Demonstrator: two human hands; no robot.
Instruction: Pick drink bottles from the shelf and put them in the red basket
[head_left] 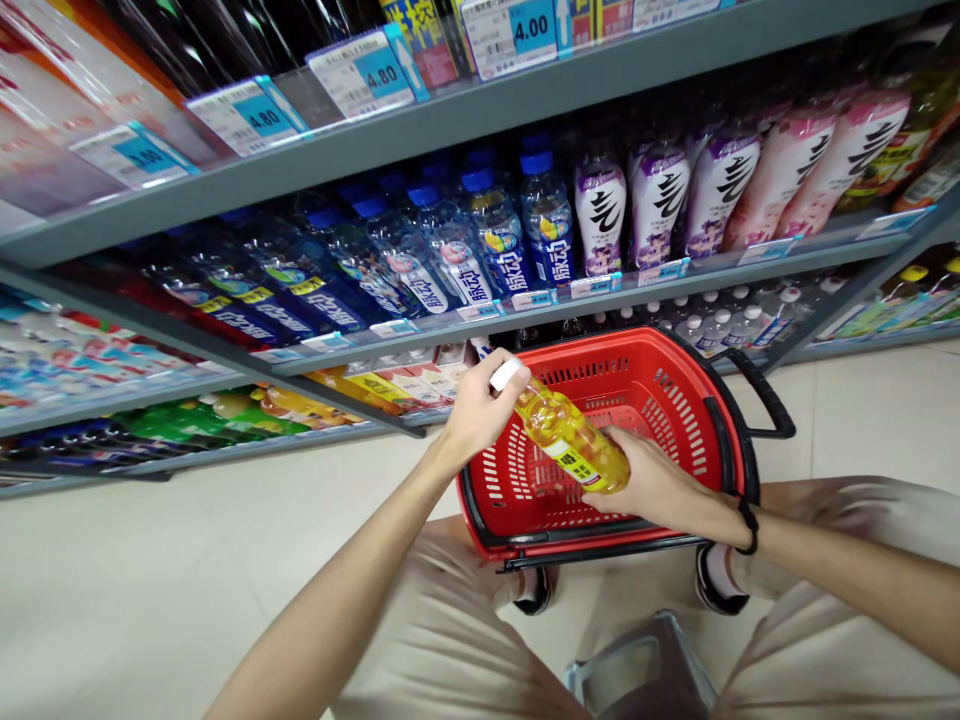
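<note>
Your left hand (pixel 480 408) grips the white cap (pixel 507 374) and your right hand (pixel 651 482) the base of a yellow drink bottle (pixel 564 432), above a red shopping basket (pixel 637 352), between grey supermarket shelves (pixel 480 98) and pale floor tiles (pixel 135 580).

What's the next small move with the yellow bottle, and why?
Probably lower the yellow bottle, base first, into the red basket: it is tilted over the basket opening, with the left hand at its white cap and the right hand around its lower end, so both ends look supported.
</note>
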